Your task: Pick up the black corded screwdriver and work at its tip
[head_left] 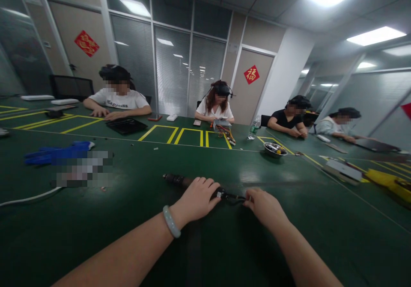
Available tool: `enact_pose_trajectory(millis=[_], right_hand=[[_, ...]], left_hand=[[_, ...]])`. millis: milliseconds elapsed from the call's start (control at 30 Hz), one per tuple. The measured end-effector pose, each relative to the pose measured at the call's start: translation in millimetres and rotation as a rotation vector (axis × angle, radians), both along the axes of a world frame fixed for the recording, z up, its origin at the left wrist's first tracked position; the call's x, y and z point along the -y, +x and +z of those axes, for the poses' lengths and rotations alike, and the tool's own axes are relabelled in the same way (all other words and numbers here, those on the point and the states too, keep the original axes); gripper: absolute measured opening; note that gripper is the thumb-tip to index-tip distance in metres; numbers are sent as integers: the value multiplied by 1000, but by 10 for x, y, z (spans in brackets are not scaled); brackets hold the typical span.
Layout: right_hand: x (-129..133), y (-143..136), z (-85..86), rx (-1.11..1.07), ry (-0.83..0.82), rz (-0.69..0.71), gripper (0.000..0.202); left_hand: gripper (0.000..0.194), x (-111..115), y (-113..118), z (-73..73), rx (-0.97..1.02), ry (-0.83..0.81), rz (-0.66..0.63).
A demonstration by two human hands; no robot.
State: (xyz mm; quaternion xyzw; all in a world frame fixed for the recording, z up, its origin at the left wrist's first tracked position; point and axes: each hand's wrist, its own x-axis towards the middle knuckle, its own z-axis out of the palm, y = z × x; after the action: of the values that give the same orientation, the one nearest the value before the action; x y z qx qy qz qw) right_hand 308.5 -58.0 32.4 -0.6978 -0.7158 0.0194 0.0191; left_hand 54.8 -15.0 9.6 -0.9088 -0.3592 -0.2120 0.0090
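Note:
A long dark cylindrical tool (177, 179) with a narrow tip lies on the green table in front of me, its tip pointing left. It resembles an electric screwdriver, but its exact kind is unclear. My left hand (201, 197), with a pale bangle at the wrist, wraps over its middle and hides part of the body. Thin black cables (234, 197) come out of the tool's right end. My right hand (261, 203) pinches them between thumb and fingers, and the cable end is hidden there.
To the left are a blue glove (59, 153), a blurred-out item and a white cable (30, 199). A metal bowl (275, 150) of small parts and a plastic bottle (254, 128) stand farther right. Several people with headsets sit across the green table (138, 218).

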Motion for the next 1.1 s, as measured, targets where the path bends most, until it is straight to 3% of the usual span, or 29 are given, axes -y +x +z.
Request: enact_pose_trajectory(millis=[133, 233, 433, 567, 767, 967, 1100], right_hand=[[93, -106, 19, 44, -19, -52, 11], [139, -162, -10, 99, 11, -81, 12], [99, -123, -72, 80, 17, -29, 13], [135, -187, -22, 50, 43, -34, 9], [306, -283, 101, 57, -114, -114, 16], [303, -224, 88, -114, -195, -2, 6], [224, -219, 18, -143, -114, -11, 11]], left_hand=[[51, 18, 27, 5, 24, 19, -102], [46, -10, 63, -4, 3, 3, -132], [39, -31, 94, -12, -19, 3, -121], [35, -26, 64, 17, -53, 6, -114], [32, -2, -10, 91, -98, -24, -80], [33, 68, 25, 111, -44, 15, -84], [28, 62, 87, 79, -16, 13, -111]])
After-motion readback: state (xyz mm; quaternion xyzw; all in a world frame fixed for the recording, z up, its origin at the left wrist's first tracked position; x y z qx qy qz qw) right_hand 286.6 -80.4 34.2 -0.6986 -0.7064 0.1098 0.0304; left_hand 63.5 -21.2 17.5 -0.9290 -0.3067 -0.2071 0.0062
